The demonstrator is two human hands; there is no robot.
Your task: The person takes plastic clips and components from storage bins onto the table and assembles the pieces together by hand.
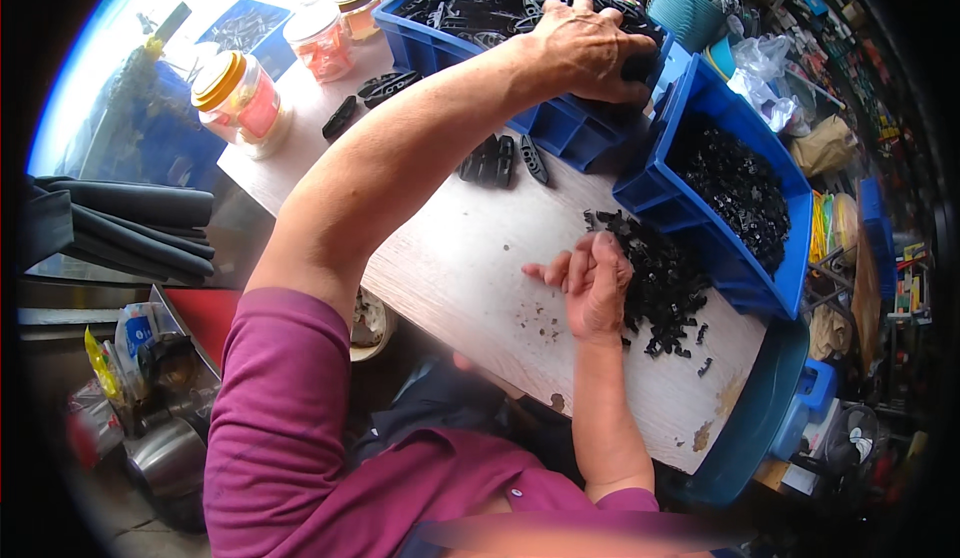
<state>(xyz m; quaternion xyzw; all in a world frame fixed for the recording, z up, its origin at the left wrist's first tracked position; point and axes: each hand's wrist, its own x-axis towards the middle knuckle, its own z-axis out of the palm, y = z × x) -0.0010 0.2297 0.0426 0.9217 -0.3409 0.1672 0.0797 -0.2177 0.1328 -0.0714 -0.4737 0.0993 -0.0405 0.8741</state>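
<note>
My left hand (590, 53) reaches across to the near right corner of a blue bin (425, 50) heaped with long black plastic parts (480, 3). Its fingers are spread and bent down over the parts; the tips are partly hidden, and no held part shows. My right hand (595, 288) hovers over the table beside a pile of small black plastic clips (665, 288). Its fingers curl in and the thumb presses toward the index finger. What they pinch, if anything, is too small to tell. Between the hands lie several of the long black parts (488, 162).
A second blue bin (645, 186) full of small black pieces stands at the right. More long parts (388, 86) and lidded plastic jars (238, 98) sit at the table's far left. A dark green tub (750, 438) adjoins the right edge of the pale table (450, 258).
</note>
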